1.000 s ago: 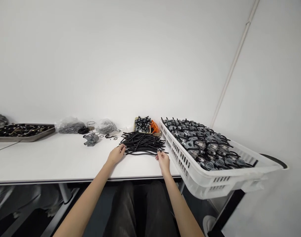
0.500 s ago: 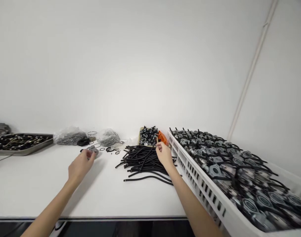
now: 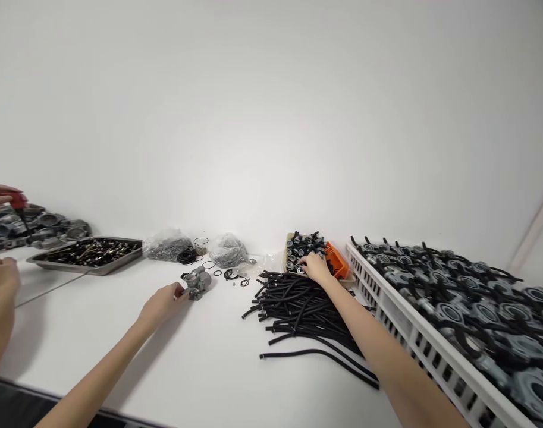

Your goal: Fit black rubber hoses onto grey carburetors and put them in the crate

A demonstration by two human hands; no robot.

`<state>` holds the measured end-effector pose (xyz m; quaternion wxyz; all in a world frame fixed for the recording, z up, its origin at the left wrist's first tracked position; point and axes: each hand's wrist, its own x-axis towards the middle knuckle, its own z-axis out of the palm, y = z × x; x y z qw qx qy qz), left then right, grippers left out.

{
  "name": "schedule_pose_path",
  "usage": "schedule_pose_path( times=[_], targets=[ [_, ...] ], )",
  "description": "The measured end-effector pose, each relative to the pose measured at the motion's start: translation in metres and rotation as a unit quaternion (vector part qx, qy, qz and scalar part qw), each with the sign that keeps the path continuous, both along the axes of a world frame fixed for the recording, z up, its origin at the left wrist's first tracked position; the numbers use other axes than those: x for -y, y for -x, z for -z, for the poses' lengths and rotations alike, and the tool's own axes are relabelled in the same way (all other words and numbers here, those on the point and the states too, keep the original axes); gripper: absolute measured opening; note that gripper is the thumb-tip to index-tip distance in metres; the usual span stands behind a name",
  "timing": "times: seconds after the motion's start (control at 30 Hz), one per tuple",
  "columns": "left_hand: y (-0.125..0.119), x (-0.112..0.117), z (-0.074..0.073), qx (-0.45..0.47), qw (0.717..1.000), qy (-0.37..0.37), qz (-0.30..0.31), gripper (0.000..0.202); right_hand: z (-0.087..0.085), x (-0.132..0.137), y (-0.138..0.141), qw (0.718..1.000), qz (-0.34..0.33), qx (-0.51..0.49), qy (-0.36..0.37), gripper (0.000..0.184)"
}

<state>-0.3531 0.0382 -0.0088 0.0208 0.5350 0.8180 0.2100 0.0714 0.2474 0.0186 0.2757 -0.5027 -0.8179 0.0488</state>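
Note:
A grey metal carburetor (image 3: 198,280) stands on the white table, and my left hand (image 3: 166,302) grips its near left side between thumb and fingers. My right hand (image 3: 316,267) dips into a shallow yellowish tray (image 3: 286,270) heaped with small black-and-silver caps (image 3: 303,244). Its thumb and fingers are drawn together at the near edge of the pile; what lies between them is too small to make out. Just below my right wrist spreads a heap of black rubber hoses (image 3: 298,303). Beside the caps sits an orange container (image 3: 336,261).
A white crate (image 3: 414,333) of carburetors with hoses stands at right. Bagged parts (image 3: 168,245), another bag (image 3: 228,249) and black rings (image 3: 187,255) lie at the back. Left are a metal tray (image 3: 106,268) of brass parts, grey castings (image 3: 52,226) and a co-worker's hands, one with a red-handled tool (image 3: 18,200).
The view has swung left, bringing a co-worker's hands into sight. My right hand has gone down into the pile of caps. The carburetor at my left hand shows more fully.

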Motion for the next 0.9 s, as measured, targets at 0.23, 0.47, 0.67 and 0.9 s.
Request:
schedule_pose_path(
  times=[0.23, 0.47, 0.67, 0.9],
  targets=[
    [-0.009, 0.002, -0.002, -0.057, 0.997, 0.020, 0.042, 0.034, 0.002, -0.011, -0.002, 1.000, 0.009, 0.016, 0.006, 0.029],
    [-0.071, 0.045, -0.036, -0.090, 0.994, -0.024, 0.056, 0.041, -0.003, 0.007, -0.016, 0.993, 0.029, -0.114, -0.027, 0.029],
    [-0.166, 0.092, -0.058, -0.087, 0.976, -0.017, 0.199, 0.044, -0.026, 0.039, -0.028, 0.938, 0.067, -0.330, -0.080, 0.027],
    [-0.274, 0.107, -0.049, -0.084, 0.930, -0.075, 0.349, 0.037, -0.029, 0.116, -0.045, 0.817, 0.067, -0.570, -0.053, 0.044]
  ],
)
